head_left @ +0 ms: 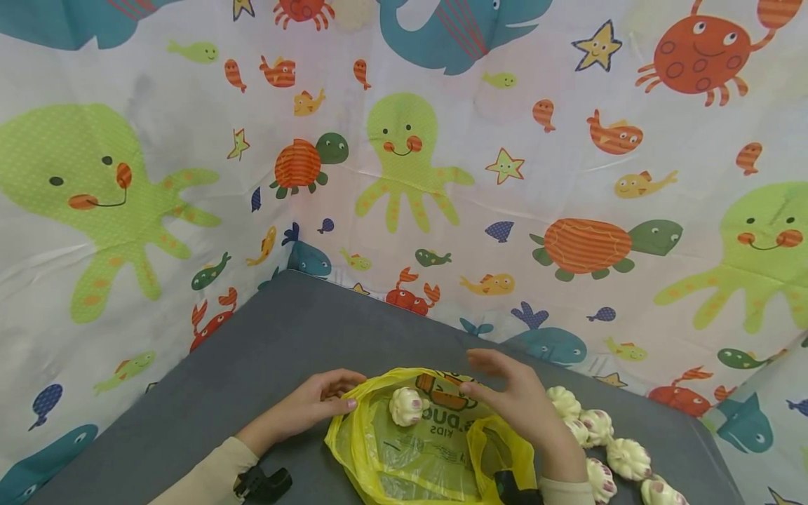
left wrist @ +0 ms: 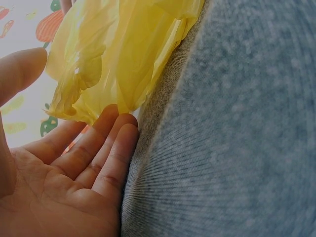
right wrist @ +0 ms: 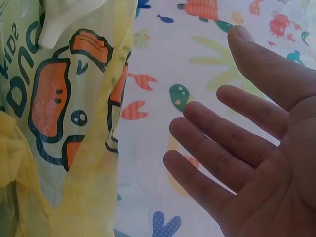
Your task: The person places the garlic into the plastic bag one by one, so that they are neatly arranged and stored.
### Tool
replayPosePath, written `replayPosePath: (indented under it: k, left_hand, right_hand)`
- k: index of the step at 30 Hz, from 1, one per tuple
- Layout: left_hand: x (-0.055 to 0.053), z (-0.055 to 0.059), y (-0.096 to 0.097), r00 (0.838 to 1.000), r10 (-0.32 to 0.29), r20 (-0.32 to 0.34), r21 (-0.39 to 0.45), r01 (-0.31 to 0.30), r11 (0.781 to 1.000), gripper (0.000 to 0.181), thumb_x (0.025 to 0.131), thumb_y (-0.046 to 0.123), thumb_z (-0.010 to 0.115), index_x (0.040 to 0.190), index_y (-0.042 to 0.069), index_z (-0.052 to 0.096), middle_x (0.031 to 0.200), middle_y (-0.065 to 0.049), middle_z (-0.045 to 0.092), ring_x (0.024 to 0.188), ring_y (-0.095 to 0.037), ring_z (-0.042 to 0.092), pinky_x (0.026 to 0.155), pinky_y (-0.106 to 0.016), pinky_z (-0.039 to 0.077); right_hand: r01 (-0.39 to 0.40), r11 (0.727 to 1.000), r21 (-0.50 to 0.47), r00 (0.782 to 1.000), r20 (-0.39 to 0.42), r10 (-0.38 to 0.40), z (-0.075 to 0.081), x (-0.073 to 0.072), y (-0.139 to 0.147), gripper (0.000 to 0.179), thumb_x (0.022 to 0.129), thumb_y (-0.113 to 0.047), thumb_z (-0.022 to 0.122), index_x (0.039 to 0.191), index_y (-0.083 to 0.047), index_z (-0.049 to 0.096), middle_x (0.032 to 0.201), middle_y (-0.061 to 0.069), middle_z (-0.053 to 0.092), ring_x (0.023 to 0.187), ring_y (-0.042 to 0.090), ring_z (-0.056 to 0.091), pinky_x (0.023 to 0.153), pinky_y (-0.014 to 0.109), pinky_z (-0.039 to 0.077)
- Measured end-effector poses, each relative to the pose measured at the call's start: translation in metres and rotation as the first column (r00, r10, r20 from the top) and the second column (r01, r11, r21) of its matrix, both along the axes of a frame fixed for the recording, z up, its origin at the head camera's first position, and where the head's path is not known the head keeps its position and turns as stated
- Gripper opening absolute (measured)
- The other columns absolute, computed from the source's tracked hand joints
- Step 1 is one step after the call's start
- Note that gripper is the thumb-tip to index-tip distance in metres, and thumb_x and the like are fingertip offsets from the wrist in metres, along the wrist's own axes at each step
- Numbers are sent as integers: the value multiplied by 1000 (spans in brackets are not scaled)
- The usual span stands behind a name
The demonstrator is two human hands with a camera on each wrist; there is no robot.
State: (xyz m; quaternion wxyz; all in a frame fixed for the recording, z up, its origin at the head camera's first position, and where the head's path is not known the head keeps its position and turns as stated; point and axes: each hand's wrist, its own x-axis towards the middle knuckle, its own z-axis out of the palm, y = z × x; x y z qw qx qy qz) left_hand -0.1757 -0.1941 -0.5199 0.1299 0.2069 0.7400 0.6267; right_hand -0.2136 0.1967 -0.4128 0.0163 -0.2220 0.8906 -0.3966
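Note:
A yellow plastic bag with a printed orange duck design lies with its mouth spread on the table. One white and purple garlic bulb sits at its inner side, and the bulb's pale stem shows in the right wrist view. My left hand is at the bag's left rim; its extended fingers touch the yellow plastic, the thumb apart from them. Over the bag's right side, my right hand has its fingers spread, and nothing is between them.
Several more garlic bulbs lie in a cluster on the grey table, right of my right forearm. A white curtain printed with sea animals stands along the table's back edges. Black wrist straps are on both wrists.

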Motion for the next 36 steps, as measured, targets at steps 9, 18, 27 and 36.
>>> replayPosePath:
  k: [9,18,27,36]
  left_hand:
    - [1,0,0,1000,2,4,1,-2,1000,50,114,23,61,158,1,53,153,-21,58,136,-37,59,100,-33,56]
    - [-1,-2,-1,1000,-1,7,1,1,1000,50,114,24,61,158,2,53,153,-20,59,135,-36,60,100,-33,57]
    - [-1,-1,1,1000,0,6,-5,0,1000,51,114,24,62,158,0,53,151,-20,60,134,-36,60,100,-32,57]
    - [-1,-2,0,1000,3,6,-6,-3,1000,51,114,24,62,158,1,53,151,-20,60,134,-36,61,100,-33,57]
  right_hand:
    - [49,999,8,999,3,-49,4,0,12,57,99,-40,84,150,-25,66,144,4,70,131,40,65,105,63,54]
    - [75,997,21,997,-23,-75,5,-1,21,60,98,-46,83,151,-26,64,147,6,69,131,41,64,100,64,56]
    - [106,993,43,994,-19,-105,5,-3,28,67,97,-57,80,153,-24,63,150,8,66,133,43,63,103,67,53]
    - [112,993,30,993,-47,-110,3,-5,37,66,99,-55,79,154,-22,62,154,7,63,132,43,64,100,64,56]
